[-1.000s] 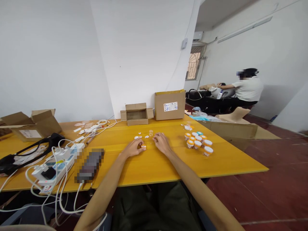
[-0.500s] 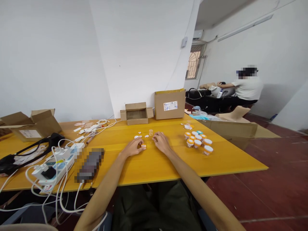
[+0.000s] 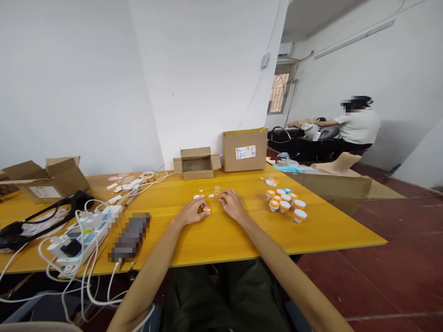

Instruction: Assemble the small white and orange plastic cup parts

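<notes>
The head view shows two bare arms reaching over a yellow table (image 3: 221,240). The left hand (image 3: 192,213) has its fingers curled around a small orange pot (image 3: 206,210) that sits on the table, with the fingertips pinching its side. The right hand (image 3: 232,204) lies close beside it, fingers bent and bunched together near the table top; it is too small to tell if they pinch anything. Just past the hands lie a few little white lids (image 3: 201,194) and one small clear cup (image 3: 217,189), all loose. To the right, well apart from the hands, stands a bunch of finished pots (image 3: 285,201) with white tops, close together. I think a good many pots are done, one is being worked on, and only a few loose bits are left. Two cardboard boxes (image 3: 245,150) stand at the far edge
</notes>
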Motion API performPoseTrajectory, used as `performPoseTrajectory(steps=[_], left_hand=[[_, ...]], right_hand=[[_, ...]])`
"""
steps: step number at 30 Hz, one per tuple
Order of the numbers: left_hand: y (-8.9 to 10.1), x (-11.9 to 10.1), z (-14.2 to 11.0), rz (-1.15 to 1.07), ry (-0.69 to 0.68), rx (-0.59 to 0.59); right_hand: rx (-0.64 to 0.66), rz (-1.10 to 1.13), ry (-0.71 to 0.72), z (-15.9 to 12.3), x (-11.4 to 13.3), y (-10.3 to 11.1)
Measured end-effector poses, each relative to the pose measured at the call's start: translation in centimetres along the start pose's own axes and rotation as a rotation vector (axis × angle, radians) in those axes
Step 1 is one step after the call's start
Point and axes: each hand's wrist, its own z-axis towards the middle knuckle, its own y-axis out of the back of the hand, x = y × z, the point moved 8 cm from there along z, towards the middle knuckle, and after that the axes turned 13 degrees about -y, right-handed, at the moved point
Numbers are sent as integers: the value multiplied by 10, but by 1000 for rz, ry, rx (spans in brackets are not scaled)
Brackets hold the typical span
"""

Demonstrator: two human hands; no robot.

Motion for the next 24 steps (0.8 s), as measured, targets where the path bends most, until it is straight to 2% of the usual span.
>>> performPoseTrajectory(steps=[10,24], left_hand=[[-1,4,-2,12,3,3],[-1,5,-1,19,12,-7]], right_hand=[[-51,-15,43,1,0,-4],[-19,58,236,-7,11,-3]])
